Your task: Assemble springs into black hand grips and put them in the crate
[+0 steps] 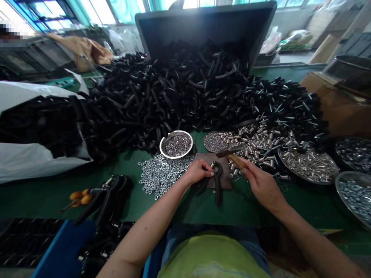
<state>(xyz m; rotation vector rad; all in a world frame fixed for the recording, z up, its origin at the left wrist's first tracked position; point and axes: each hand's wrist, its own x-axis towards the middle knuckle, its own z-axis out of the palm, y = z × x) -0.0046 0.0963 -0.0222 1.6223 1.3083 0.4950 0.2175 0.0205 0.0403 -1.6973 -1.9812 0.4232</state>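
A: What is hard to make out around the brown plate [226, 179]?

B: The black ringed piece [218, 189] lies on it, one leg reaching past its near edge; a second black leg, left of that, is partly covered by the left hand [198, 172]. A small silvery coil [212, 165] shows at the ring, too small to read well.

A: And farther from the plate?

B: Well to its right, a bowl of nuts [341, 200] is cut off by the picture's edge. Far to its left, a white sack [43, 162] is cut off too. Behind it, a dark crate [203, 25] is partly hidden by heaped black parts [165, 92], blurred together.

A: How are the hands?

B: The left is narrowed to a pinch, thumb and forefinger at the ring; whether the tips also grip the coil cannot be told. The right hand [262, 185], just right of the plate, is closed around the wooden handle of a hammer [231, 150], whose head is above the plate's far edge, apart from the ringed piece.

A: What else is near?

B: On the green desk [179, 210], loose nuts [159, 177] lie left of the plate, and springs [265, 141] right of it.
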